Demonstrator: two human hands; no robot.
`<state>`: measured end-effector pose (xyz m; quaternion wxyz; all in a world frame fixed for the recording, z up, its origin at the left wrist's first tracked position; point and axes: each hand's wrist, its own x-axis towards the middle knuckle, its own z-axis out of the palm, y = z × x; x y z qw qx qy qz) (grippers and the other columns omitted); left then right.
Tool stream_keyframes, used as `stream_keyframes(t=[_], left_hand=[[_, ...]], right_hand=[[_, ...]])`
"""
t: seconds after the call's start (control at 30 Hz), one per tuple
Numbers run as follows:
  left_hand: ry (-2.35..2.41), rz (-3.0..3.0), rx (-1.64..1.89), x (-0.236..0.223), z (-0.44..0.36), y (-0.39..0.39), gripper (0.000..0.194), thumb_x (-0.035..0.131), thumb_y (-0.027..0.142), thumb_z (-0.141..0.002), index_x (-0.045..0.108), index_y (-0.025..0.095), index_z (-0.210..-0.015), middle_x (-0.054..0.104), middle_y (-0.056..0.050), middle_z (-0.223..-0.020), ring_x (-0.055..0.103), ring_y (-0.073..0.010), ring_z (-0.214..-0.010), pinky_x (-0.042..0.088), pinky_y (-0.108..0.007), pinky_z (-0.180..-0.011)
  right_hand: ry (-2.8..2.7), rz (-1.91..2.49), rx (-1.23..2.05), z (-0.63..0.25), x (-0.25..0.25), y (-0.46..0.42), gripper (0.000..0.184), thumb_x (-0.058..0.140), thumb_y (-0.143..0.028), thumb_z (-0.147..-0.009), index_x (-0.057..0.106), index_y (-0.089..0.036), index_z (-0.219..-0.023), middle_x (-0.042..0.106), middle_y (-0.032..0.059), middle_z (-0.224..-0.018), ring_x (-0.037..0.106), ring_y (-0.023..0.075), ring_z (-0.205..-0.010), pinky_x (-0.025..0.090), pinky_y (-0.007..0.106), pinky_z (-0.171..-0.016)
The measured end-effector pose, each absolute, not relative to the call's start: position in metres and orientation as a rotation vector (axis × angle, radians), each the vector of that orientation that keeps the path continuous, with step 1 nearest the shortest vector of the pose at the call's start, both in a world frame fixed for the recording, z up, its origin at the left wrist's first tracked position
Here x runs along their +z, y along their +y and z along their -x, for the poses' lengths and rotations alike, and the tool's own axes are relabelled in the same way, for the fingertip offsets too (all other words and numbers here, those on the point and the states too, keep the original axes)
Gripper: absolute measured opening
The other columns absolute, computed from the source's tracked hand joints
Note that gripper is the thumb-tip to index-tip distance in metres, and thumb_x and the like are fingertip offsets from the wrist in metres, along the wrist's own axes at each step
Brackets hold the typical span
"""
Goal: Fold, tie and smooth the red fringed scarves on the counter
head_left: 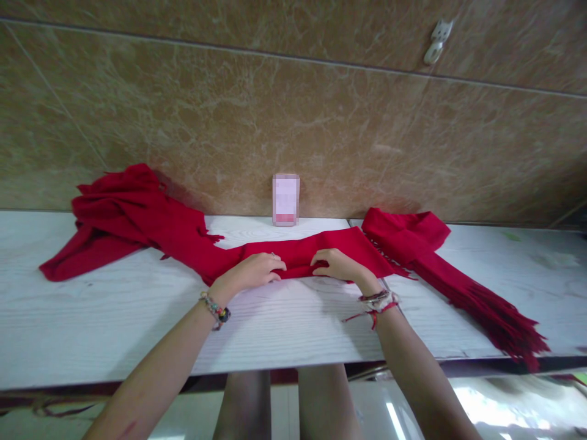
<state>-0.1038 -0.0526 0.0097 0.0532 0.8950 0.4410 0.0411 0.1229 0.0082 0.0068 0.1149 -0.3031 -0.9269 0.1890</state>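
Note:
A long red scarf lies across the white table, its middle stretch folded into a narrow band. My left hand curls its fingers over the near edge of that band. A short way to the right, my right hand pinches the same edge. Toward the left the cloth runs into a loose, crumpled heap. Fringe shows at the band's right end, beside a second stretch of red fringed cloth, folded over itself; whether the two are joined I cannot tell.
A phone with a blurred screen leans against the brown tiled wall behind the table. A white cat-shaped hook is fixed to the wall at upper right. Fringe hangs near the table's front edge.

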Motion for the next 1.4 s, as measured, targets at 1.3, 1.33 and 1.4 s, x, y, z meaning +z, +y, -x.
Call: stream_keyframes(t=[1.3,1.33,1.4], left_hand=[[1.323,-2.579,-0.151,0.028,0.091,-0.088,0.031,0.054,0.02,-0.076,0.063,0.021,-0.106,0.058,-0.005,-0.106,0.055,-0.0181,-0.093,0.043,-0.026,-0.082],[1.318,-2.564,-0.134,0.027,0.091,-0.089,0.032,0.055,0.02,-0.075,0.063,0.021,-0.107,0.057,-0.005,-0.107,0.055,-0.0181,-0.094,0.043,-0.026,-0.083],[1.322,-2.538,-0.106,0.027,0.092,-0.089,0.034,0.057,0.02,-0.073,0.063,0.02,-0.107,0.056,-0.006,-0.108,0.054,-0.0184,-0.096,0.042,-0.025,-0.084]], right_hand=[[-2.725,0.967,0.183,-0.039,0.011,0.044,0.017,0.055,-0.014,-0.079,0.062,-0.01,-0.093,0.063,0.0104,-0.093,0.056,0.0153,-0.084,0.041,0.026,-0.076],[-2.726,0.996,0.183,-0.035,0.007,0.048,0.017,0.057,-0.014,-0.078,0.063,-0.01,-0.093,0.063,0.0108,-0.095,0.055,0.0158,-0.086,0.041,0.026,-0.077],[-2.746,1.036,0.182,-0.028,-0.002,0.054,0.013,0.058,-0.012,-0.077,0.064,-0.01,-0.088,0.063,0.0108,-0.093,0.055,0.0163,-0.086,0.041,0.026,-0.076]])
